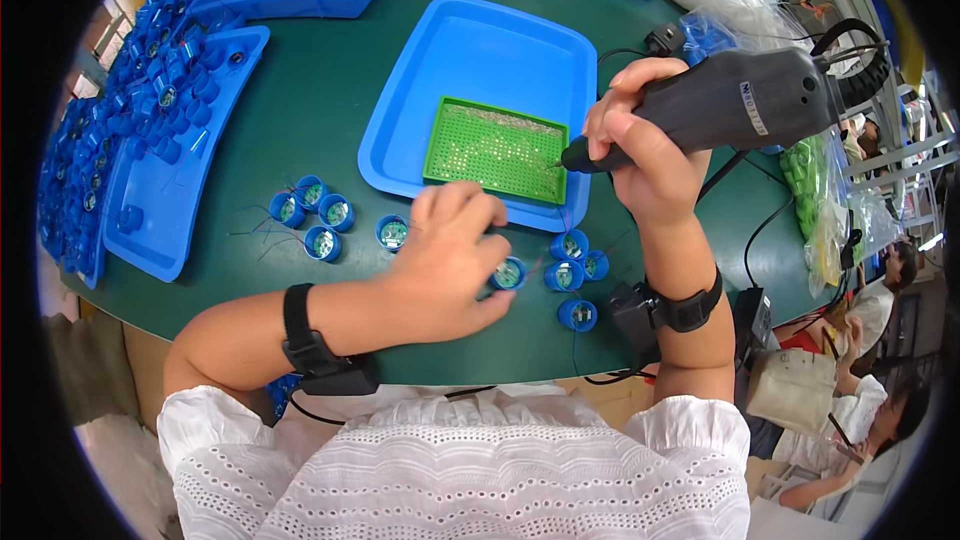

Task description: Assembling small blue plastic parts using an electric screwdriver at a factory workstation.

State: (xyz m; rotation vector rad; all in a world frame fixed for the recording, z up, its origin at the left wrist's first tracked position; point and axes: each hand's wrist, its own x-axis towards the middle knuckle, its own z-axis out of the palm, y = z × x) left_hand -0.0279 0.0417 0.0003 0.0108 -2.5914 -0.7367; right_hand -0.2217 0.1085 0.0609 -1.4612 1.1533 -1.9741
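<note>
Right-centre: right grip point(655, 155) clasps black cylindrical power tool point(735, 100); slippage could jolt green perforated tray point(500, 189). Centre: left grip point(445, 260), closure indeterminable.

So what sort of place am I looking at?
Probably a factory assembly workshop: the right hand grips a dark power tool pointed at a green tray, and a large heap of blue cups lies at the left.

In front of you stretches a dark green table point(310, 110); off to your right you have pale metal bars point(900, 172) and a bright strip of light point(932, 242), small near the rim
</note>
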